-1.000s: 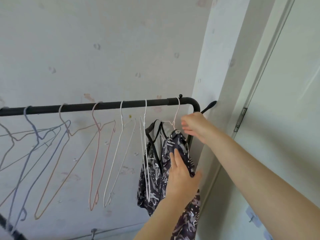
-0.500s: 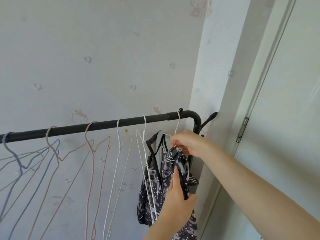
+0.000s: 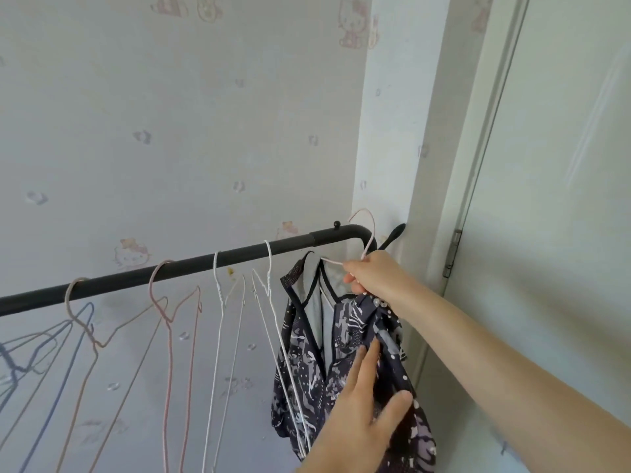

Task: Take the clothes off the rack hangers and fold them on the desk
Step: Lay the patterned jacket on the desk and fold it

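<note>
A dark patterned garment (image 3: 307,363) with a grey lining hangs from a pale pink wire hanger (image 3: 367,230) at the right end of the black rack bar (image 3: 170,271). My right hand (image 3: 372,276) grips this hanger at its neck; the hook stands above the bar's bend, off the bar. My left hand (image 3: 358,414) holds the garment's fabric lower down, thumb on one side and fingers on the other. The desk is out of view.
Several bare wire hangers, white (image 3: 218,302), pink (image 3: 164,302), tan and blue (image 3: 78,319), hang along the bar to the left. Papered wall behind; a wall corner and a pale door (image 3: 546,233) with a hinge stand close on the right.
My right hand has lifted the pink hanger's hook up off the bar. The garment rose with it, and my left hand shifted its hold on the fabric. The view tilted upward.
</note>
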The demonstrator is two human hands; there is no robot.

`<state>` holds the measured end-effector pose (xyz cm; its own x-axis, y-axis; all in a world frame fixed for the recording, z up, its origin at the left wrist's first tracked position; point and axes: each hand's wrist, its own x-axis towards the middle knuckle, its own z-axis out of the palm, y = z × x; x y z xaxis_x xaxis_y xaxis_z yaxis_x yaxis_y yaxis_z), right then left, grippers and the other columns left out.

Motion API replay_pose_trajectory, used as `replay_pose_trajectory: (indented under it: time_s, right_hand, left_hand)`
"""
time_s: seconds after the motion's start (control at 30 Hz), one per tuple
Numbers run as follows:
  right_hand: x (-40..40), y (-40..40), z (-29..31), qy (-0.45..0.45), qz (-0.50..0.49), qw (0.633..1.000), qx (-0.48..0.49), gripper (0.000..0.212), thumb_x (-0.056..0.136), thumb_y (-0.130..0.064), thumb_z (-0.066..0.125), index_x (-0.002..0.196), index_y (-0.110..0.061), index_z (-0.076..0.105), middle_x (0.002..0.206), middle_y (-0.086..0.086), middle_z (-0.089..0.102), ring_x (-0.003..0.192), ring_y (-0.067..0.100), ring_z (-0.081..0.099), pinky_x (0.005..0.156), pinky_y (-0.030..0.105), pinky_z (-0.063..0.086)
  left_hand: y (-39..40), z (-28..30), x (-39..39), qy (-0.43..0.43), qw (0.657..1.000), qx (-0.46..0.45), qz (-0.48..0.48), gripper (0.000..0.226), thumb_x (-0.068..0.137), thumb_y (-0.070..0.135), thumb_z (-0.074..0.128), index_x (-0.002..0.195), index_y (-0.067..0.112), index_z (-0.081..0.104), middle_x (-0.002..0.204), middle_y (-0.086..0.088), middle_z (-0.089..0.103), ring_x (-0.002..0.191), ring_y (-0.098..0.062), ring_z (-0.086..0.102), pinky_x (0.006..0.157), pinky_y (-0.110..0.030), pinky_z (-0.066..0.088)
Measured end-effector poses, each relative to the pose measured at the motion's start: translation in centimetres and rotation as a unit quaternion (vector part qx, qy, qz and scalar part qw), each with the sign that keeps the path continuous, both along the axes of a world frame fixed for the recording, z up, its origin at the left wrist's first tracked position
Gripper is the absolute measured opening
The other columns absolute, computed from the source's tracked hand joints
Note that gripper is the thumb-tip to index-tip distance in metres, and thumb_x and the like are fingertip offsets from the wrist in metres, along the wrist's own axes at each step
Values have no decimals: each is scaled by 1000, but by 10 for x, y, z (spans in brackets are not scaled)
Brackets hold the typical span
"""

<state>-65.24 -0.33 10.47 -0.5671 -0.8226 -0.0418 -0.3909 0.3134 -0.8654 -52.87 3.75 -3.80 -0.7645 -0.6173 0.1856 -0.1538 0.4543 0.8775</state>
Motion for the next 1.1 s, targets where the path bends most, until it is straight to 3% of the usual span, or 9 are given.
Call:
replay_pose_trajectory:
  time_s: [0.07, 0.13, 0.23, 0.33, 0.47, 0.53, 0.77, 0.9, 1.1]
  right_hand:
    - [-6, 13, 0, 24, -4, 1000, 9, 21, 92, -14, 50, 81, -5, 66, 37, -10, 53, 36, 0, 47, 46, 12, 37]
    - [-14, 28, -3, 35, -2, 999, 17, 21, 90, -15, 52, 82, -4, 68, 48, -5, 60, 50, 8, 54, 58, 19, 44]
    - [-29, 57, -6, 48, 15, 998, 27, 23, 91, -11, 51, 84, 1, 70, 54, 2, 60, 49, 11, 51, 57, 20, 43]
    - [-45, 90, -9, 56, 42, 997, 23, 25, 90, -8, 49, 86, 3, 71, 54, 3, 62, 46, 9, 53, 57, 19, 45]
    - [-63, 133, -13, 45, 94, 995, 12, 22, 89, -9, 52, 86, -5, 74, 54, 1, 67, 47, 2, 56, 67, 25, 45]
    - [-70, 152, -14, 30, 99, 995, 4, 22, 88, -8, 53, 85, -5, 74, 53, 1, 66, 55, 12, 57, 68, 26, 44]
    - [-98, 205, -29, -10, 95, 995, 12, 23, 86, -7, 57, 72, -5, 74, 49, 2, 54, 52, 18, 44, 57, 25, 39]
    - [-103, 217, -34, 47, 132, 990, 21, 34, 88, -4, 50, 60, -16, 66, 56, -1, 52, 53, 12, 45, 53, 22, 37]
    - [-106, 240, -31, 69, 146, 987, -8, 37, 88, 9, 49, 56, -9, 55, 65, 10, 56, 69, 25, 53, 68, 31, 46]
  left_hand:
    - [0, 4, 5, 6, 1000, 6, 12, 73, 82, 81, 28, 144, 42, 35, 142, 21, 46, 126, -2, 50, 108, -29, 41]
    - [-5, 8, 7, 28, 997, 26, 66, 66, 82, 81, 28, 111, 31, 62, 104, 10, 67, 88, -7, 62, 85, -32, 53]
    - [-12, 13, -4, 60, 980, 17, 191, 28, 96, 42, 46, 89, 24, 66, 78, -1, 66, 65, -14, 58, 60, -33, 52]
    - [-15, 13, -24, 71, 958, -6, 279, 15, 96, 24, 55, 111, 26, 57, 104, 10, 60, 89, -6, 58, 71, -16, 44]
    - [-10, 7, -57, 19, 938, -33, 344, 58, 90, 27, 64, 139, 18, 34, 134, -2, 37, 120, -22, 44, 97, -33, 40]
    - [-6, 4, -67, -23, 927, -39, 372, 65, 89, 28, 64, 143, 16, 30, 139, -6, 33, 127, -29, 36, 102, -38, 35]
    - [28, 9, -47, -101, 910, -75, 395, 17, 95, 13, 47, 105, 12, 60, 97, -10, 65, 84, -28, 56, 66, -34, 39]
    - [40, 36, -17, -156, 899, -100, 396, 17, 95, 19, 45, 83, 17, 58, 79, -5, 62, 74, -26, 58, 61, -35, 43]
    - [59, 80, 30, -85, 913, -22, 398, 25, 91, 6, 47, 71, 9, 60, 67, -6, 56, 63, -19, 48, 55, -28, 33]
